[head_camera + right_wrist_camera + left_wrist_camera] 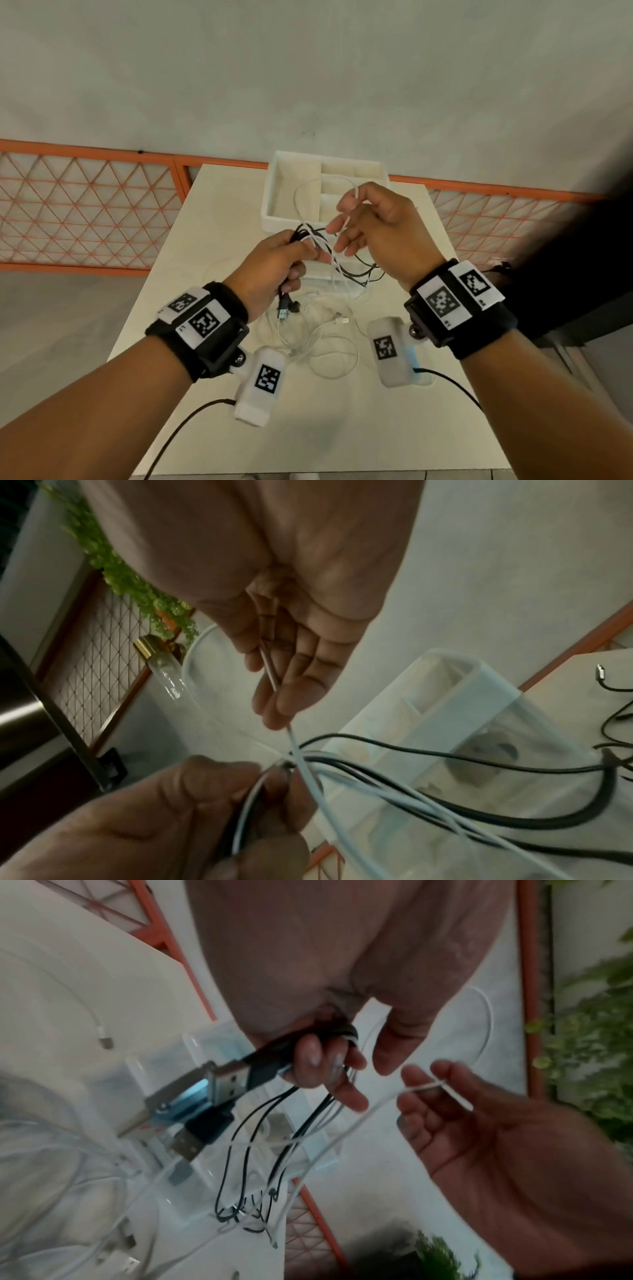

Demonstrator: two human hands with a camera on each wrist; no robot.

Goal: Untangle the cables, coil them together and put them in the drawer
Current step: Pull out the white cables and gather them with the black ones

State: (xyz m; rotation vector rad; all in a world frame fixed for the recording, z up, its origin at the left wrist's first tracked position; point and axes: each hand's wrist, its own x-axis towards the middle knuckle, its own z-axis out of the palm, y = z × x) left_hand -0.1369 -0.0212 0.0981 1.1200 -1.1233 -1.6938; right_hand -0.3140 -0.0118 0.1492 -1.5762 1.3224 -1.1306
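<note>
My left hand (301,255) grips a bundle of black cables (356,274) and white strands above the table. Their USB plugs (229,1074) hang below its curled fingers (308,1058). My right hand (346,214), just right of it, pinches a white cable (343,226) between thumb and forefinger. That cable (301,753) runs down into the bundle at my left hand (205,818). It crosses the fingers of my right hand (479,1123) in the left wrist view. The white drawer (274,192), with dividers, stands open just behind both hands.
More white cables (322,339) lie loose and looped on the white table (342,428) below my hands. An orange lattice fence (85,205) runs behind the table. Thin black leads trail from both wrist cameras across the table's front.
</note>
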